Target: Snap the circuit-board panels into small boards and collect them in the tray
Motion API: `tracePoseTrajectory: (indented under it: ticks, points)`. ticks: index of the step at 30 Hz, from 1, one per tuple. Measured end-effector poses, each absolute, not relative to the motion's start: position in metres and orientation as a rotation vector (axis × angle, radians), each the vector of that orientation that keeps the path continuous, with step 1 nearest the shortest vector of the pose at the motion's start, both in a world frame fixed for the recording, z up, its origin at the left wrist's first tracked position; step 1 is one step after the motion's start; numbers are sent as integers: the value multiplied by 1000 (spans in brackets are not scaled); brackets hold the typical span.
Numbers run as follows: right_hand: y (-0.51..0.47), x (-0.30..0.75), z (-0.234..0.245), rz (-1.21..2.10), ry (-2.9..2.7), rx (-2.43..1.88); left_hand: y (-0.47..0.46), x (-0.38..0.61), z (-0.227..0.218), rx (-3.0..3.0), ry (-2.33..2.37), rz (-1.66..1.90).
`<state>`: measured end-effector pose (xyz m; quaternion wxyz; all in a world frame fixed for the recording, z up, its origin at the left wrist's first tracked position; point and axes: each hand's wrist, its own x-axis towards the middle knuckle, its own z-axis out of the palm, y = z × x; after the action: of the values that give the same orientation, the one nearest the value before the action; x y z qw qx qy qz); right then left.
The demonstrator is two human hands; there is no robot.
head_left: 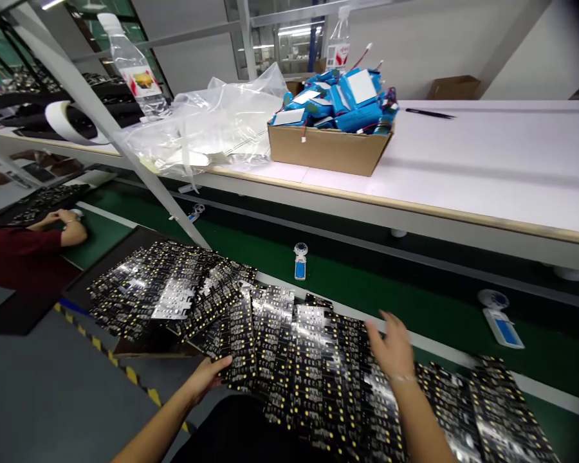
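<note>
Black circuit board panels (294,366) studded with small white LEDs lie fanned out and overlapping across the green bench. My left hand (207,379) rests against the near edge of the panels, its fingers together on one board. My right hand (393,347) hovers at the far edge of the pile with its fingers spread, holding nothing. A further group of panels (492,411) lies to the right. My dark clothing hides the nearest part of the pile.
A cardboard box (328,151) of blue wired battery packs stands on a raised white shelf (487,167), beside a plastic bag and water bottles. A co-worker's hand (53,220) in a dark red sleeve works at left. Small blue-and-white devices sit on the green belt.
</note>
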<state>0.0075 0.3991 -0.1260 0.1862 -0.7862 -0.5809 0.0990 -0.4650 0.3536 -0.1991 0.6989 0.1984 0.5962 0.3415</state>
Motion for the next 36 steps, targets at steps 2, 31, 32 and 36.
tracePoseTrajectory:
  ticks: [2, 31, 32, 36]
  points:
    - [453, -60, -99, 398, -1903, -2028, 354, -464, -200, 434, 1316, 767]
    - [562, -194, -142, 1200, -2346, -1884, 340, -387, -223, 488, 1387, 592]
    - [560, -184, -142, 1212, -2334, -1886, 341, -379, -224, 517, 1407, 547]
    - [551, -146, -140, 1250, -2288, -1904, 339, -347, -226, 590, 1433, 422]
